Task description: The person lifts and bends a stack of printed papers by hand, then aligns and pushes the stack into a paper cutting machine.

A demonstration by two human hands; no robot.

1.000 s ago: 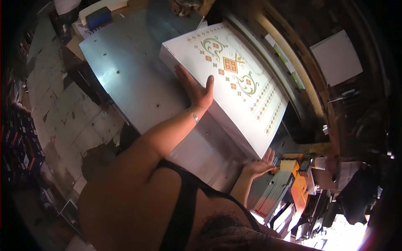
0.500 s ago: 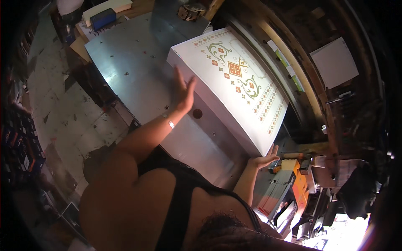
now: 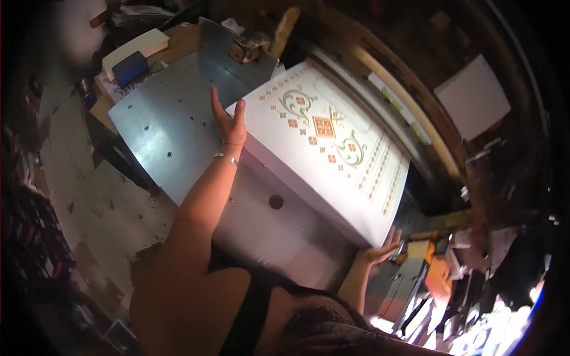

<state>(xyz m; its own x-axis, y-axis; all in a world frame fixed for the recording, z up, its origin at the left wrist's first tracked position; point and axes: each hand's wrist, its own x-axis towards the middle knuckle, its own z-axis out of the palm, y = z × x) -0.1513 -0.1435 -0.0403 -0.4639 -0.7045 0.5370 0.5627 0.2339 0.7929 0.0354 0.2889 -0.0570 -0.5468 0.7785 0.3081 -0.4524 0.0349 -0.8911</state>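
Note:
A thick white stack of printed sheets (image 3: 356, 190), with an orange and green pattern on top, lies on a grey metal table (image 3: 155, 133). Its sides look smooth and even. My left hand (image 3: 230, 126) is upright at the stack's far left corner, fingers spread, the palm side toward the edge. At the near right corner is my right hand (image 3: 383, 249), also with its fingers apart, against the stack's end. Neither hand is wrapped round anything. Part of the right palm is hidden by the corner.
A metal guide bar and wooden beam (image 3: 404, 110) run along the stack's far right side. A wooden block (image 3: 246, 50) sits at the back of the table. Beyond its left end are a blue box (image 3: 130, 69) and a cream paper pile (image 3: 139, 48). A white sheet (image 3: 475, 98) hangs at right.
The view has shifted. My left hand has turned more upright and moved toward the stack's far left corner. My right hand stays at the near right corner, its fingers spread a little wider.

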